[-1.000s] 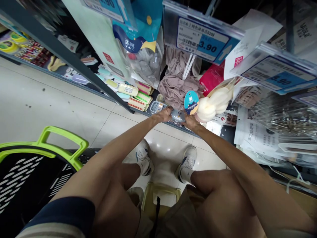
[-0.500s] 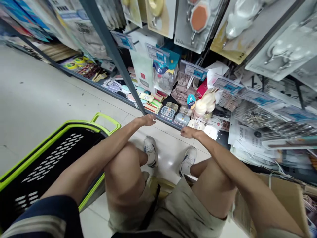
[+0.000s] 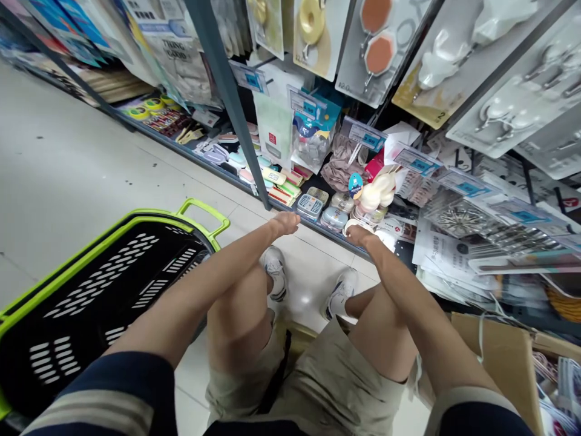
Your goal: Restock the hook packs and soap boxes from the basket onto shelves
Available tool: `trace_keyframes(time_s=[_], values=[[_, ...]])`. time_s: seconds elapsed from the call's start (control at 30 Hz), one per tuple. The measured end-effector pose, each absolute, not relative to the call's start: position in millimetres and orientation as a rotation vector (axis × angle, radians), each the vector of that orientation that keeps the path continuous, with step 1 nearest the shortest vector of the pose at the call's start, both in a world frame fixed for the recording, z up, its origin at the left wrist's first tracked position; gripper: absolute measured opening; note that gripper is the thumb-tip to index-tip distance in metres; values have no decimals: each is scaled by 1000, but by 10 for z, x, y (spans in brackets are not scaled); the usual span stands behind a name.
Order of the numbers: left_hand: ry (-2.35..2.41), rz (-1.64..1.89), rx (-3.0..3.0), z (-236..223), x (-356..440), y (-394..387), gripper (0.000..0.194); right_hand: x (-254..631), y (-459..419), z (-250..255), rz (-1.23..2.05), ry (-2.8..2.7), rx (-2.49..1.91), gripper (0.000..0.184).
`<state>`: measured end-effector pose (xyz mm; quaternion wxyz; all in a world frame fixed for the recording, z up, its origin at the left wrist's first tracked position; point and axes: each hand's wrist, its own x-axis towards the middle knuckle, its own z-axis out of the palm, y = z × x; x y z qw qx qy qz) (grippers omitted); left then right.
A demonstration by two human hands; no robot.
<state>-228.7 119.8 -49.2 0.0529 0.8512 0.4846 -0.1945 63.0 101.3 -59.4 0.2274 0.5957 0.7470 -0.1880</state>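
My left hand (image 3: 287, 223) hovers empty over the floor just before the shelf's lower edge, fingers loosely stretched out. Closest to it lie a light blue case with a slotted lid (image 3: 310, 206) and several flat packs with red and green edges (image 3: 282, 192). On the other side, my right hand (image 3: 360, 235) reaches to the front of the bottom shelf, over a white round case (image 3: 353, 223) that it partly covers; whether they touch I cannot tell. Its fingers look apart and hold nothing visible. A grey-blue case (image 3: 334, 218) and a cream plush-like item (image 3: 378, 192) are close by.
A black basket with a lime-green rim (image 3: 109, 225) stands at my left. A grey shelf post (image 3: 231, 91) slants down beside the goods. Carded hooks (image 3: 379, 54) hang above. An open cardboard box (image 3: 494, 357) sits at my right.
The view has shifted slightly. My right hand has moved forward and right, over the white case. My left hand has moved a little to the right, toward the light blue case.
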Motion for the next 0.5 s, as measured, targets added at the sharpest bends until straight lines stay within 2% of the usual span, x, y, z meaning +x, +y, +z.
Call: trace_keyframes(time_s=[0.17,0.3,0.5], values=[[1196,-607,2705,-774,-1687,1414,28,719,1069,-878,-484,2132,1507,36],[1049,-608,2702,-1184,-1233,1741,26,912,1155,-1274,-530,2185,1430,35],[1190,-413,2575,-1972,-915,1929,34,1017,1409,-1775,-514,2216,1487,42]])
